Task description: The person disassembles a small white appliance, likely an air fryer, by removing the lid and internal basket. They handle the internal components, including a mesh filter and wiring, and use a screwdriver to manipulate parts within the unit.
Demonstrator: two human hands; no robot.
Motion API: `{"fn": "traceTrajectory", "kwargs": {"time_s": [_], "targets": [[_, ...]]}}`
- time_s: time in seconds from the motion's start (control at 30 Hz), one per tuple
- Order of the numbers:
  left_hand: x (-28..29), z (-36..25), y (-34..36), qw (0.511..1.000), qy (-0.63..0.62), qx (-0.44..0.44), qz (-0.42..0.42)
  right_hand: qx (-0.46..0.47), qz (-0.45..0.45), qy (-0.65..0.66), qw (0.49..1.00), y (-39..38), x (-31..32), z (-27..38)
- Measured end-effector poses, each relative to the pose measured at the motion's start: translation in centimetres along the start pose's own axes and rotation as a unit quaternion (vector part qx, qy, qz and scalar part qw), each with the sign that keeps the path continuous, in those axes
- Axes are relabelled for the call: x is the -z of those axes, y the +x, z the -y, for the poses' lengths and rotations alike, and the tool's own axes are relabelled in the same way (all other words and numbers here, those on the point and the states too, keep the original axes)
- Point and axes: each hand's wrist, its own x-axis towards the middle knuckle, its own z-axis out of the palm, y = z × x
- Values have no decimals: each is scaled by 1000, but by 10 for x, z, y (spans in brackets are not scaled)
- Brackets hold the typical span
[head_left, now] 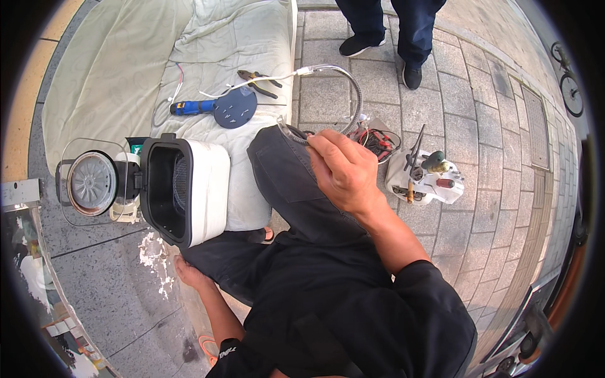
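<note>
My right hand pinches one end of a curved, ringed flexible tube above my dark-clad thigh. A white wire runs from the tube across the pale padded cloth. My left hand hangs low beside my left leg, fingers loosely apart and partly hidden, with nothing visible in it. A white appliance with a black cavity and mesh insert stands at the left, its clear-rimmed lid opened outward. Pliers and a blue-handled tool beside a dark disc lie on the cloth.
A white container with several hand tools stands on the pavers at right, near red-and-black leads. Another person's legs stand at the top. A bicycle is at the far right, a scuffed board at the left.
</note>
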Motion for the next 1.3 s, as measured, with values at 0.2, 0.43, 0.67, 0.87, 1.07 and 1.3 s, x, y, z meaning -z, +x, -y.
{"fn": "traceTrajectory", "kwargs": {"time_s": [0.2,0.43,0.67,0.87,1.07,1.3], "targets": [[-10,-7,-9,999,19,-10,-31,-1,7,-3,1000,0,-1,3],[-4,-5,-7,1000,13,0,-19,0,9,5,1000,3,-1,8],[-10,-7,-9,1000,2,3,-19,0,7,24,1000,6,0,10],[-7,-5,-7,999,19,-14,-25,-1,10,36,999,6,1,12],[-6,-6,-6,1000,10,7,-21,-3,15,38,999,8,3,14],[1,0,0,1000,8,15,-1,-10,25,36,999,9,5,17]]}}
